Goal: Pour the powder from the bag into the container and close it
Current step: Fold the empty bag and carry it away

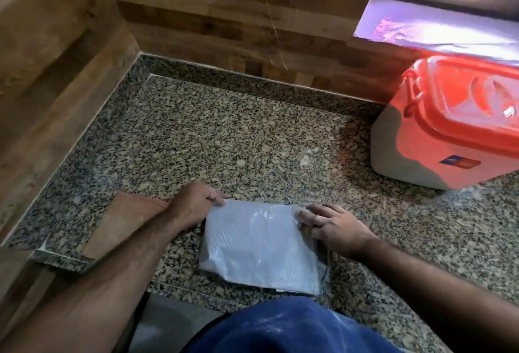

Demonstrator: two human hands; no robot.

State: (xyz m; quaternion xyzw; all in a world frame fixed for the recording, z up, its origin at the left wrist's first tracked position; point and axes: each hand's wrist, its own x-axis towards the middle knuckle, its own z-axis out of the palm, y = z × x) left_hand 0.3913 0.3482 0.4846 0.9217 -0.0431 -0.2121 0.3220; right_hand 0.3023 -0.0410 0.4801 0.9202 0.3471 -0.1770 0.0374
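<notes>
Bag (259, 243) lies flat near the counter's (224, 139) front edge. Your left hand (193, 205) pinches its far-left corner, knuckles up. Your right hand (334, 226) presses its far-right corner, fingers straight. Container (449, 128) sits lidded, far right.
</notes>
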